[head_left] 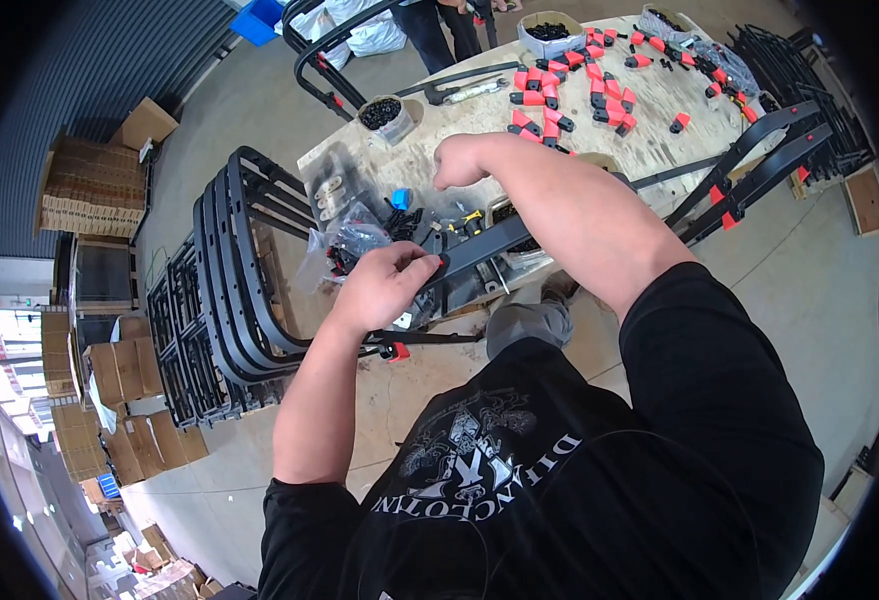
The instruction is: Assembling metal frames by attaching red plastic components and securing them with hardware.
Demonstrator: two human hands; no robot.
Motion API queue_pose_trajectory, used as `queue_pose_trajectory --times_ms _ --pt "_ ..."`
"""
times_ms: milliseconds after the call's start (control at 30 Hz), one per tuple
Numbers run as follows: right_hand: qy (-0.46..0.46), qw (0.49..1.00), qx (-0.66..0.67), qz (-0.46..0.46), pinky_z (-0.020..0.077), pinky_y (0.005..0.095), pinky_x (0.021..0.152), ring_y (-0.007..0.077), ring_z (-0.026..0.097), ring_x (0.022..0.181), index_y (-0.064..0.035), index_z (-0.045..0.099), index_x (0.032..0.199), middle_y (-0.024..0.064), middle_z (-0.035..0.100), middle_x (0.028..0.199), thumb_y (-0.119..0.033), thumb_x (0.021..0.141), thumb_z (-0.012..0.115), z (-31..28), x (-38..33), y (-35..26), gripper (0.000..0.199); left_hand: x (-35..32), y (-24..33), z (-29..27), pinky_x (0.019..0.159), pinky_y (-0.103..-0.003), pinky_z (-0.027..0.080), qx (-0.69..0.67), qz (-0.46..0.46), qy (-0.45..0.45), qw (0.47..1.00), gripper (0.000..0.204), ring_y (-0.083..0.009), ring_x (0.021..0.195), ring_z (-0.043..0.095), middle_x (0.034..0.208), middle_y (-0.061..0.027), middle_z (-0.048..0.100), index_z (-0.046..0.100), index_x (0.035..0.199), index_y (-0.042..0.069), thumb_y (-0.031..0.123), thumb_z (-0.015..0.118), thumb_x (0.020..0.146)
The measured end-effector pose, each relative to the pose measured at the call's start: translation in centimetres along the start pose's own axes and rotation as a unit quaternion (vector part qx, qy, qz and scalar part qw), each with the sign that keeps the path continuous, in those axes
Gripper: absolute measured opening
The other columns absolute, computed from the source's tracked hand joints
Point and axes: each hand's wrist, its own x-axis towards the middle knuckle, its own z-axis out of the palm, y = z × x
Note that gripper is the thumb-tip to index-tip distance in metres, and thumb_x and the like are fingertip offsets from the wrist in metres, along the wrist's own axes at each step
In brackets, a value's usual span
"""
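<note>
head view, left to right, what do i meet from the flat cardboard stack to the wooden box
flat cardboard stack → nested black metal frames → left hand → right hand → lone red-and-black piece → wooden box

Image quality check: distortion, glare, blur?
Head view: strong fisheye, dark rounded corners, corrugated wall slanting near the left rim; head view: window area at far left blown out; head view: left hand reasonably clear, while the black fasteners in the tub are too small to resolve individually.
</note>
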Motion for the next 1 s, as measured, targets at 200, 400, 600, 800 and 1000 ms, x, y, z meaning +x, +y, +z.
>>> queue_pose_trajectory --times_ms 200,400,600,800,1000 --pt "0.004 1.0 0.01 0.012 0.0557 0.0429 0.082 0.0321 0.069 0.099 -0.0011 0.068 0.12 0.0196 0.07 0.114 -0.036 0.084 0.073 0.2 0.7 1.2 0.05 0.4 0.7 -0.5 0.055 -0.03 0.045 -0.068 -0.108 -0.057 0.99 0.034 -0.0113 0.06 0.057 0.076 -0.0053 0.064 0.069 0.106 0.001 0.032 0.069 0.092" --pt "-0.016 0.998 0.031 0.049 0.0549 0.0419 0.074 0.0285 0.069 0.089 -0.0026 0.07 0.116 0.017 0.071 0.106 -0.035 0.084 0.072 0.3 1.0 1.4 0.046 0.4 -1.4 -1.5 0.054 -0.025 0.047 -0.225 -0.101 -0.107 0.963 0.026 -0.0079 0.065 0.058 0.08 -0.0009 0.063 0.065 0.114 0.003 0.016 0.068 0.092" --pt "-0.017 0.997 0.031 0.063 0.0541 0.0418 0.065 0.0284 0.068 0.077 -0.0017 0.071 0.112 0.0159 0.072 0.093 -0.035 0.083 0.072 0.1 1.4 2.1 0.044 -2.1 -2.9 0.3 0.061 -0.039 0.051 0.018 0.098 0.247 0.964 0.024 -0.0247 0.066 0.065 0.078 -0.0092 0.068 0.066 0.108 0.002 0.022 0.065 0.094" --pt "0.057 0.997 -0.007 0.042 0.0548 0.0412 0.063 0.0266 0.068 0.072 0.0009 0.074 0.101 0.0164 0.072 0.086 -0.04 0.082 0.071 1.0 0.8 2.3 0.045 -6.8 -4.9 1.6 0.064 -0.05 0.049 0.222 0.047 0.34 0.913 0.031 -0.0403 0.068 0.064 0.072 -0.0195 0.065 0.066 0.081 0.004 0.03 0.061 0.096" --pt "0.099 0.993 -0.063 -0.025 0.0553 0.0443 0.081 0.0331 0.071 0.085 -0.0016 0.077 0.09 0.02 0.074 0.09 -0.037 0.073 0.068 6.3 0.1 -0.8 0.04 -8.9 -5.0 2.6 0.06 -0.049 0.048 0.198 0.116 0.345 0.91 0.03 -0.0426 0.067 0.063 0.073 -0.0202 0.064 0.062 0.075 0.004 0.026 0.063 0.095"
